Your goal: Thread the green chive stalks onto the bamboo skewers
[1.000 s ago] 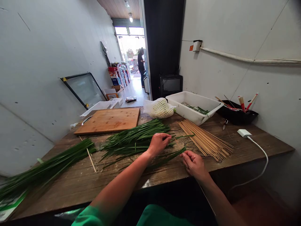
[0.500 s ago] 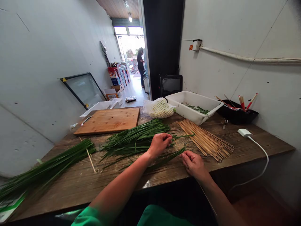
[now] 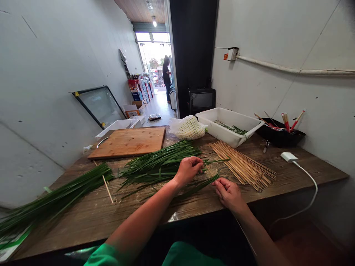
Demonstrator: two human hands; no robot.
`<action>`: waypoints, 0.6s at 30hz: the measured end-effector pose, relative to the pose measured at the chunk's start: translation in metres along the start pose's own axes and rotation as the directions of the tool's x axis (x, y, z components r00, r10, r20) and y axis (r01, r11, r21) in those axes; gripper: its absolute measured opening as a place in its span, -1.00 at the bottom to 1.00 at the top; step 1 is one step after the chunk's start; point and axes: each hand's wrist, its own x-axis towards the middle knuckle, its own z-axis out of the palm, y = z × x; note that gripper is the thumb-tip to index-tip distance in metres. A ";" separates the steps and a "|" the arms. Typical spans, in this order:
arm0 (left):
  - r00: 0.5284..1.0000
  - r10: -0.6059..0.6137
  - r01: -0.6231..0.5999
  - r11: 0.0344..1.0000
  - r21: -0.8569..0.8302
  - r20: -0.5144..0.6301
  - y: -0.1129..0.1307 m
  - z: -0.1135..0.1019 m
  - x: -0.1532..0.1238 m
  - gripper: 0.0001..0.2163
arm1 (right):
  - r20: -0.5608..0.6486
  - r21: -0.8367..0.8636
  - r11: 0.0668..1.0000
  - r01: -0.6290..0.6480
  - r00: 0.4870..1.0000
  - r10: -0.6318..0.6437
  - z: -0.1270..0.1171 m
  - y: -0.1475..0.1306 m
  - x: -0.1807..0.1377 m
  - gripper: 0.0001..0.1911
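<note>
The left hand [image 3: 190, 170] has its grip drawn to a fingertip pinch, apparently on a thin brown wooden stick [image 3: 209, 170] that slants down toward the right hand [image 3: 229, 193]. The right grip is closed thumb to finger on the ends of a few flat dark-green leaf blades [image 3: 200, 187], which trail leftward over the brown wood-grain worktop [image 3: 133, 218]; whether stick and blades touch is unclear.

The step in hand looks like bringing stick and blade ends together. The next move seems to call for a firm right pinch and fine aim from the left.

Just beyond the left hand lies a thick heap of long green blades [image 3: 163, 159]; right of it fans a spread of slim tan bamboo skewers [image 3: 244, 166]. Farther out are a rectangular wooden cutting board [image 3: 130, 142], a white plastic tray [image 3: 233, 139] and a black bowl [image 3: 288, 139].
</note>
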 end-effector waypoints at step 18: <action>0.939 0.342 -0.310 0.876 0.370 -0.022 -0.005 0.004 -0.007 -0.88 | -0.036 -0.020 1.000 -0.002 0.999 0.001 0.002 -0.004 0.000 -0.60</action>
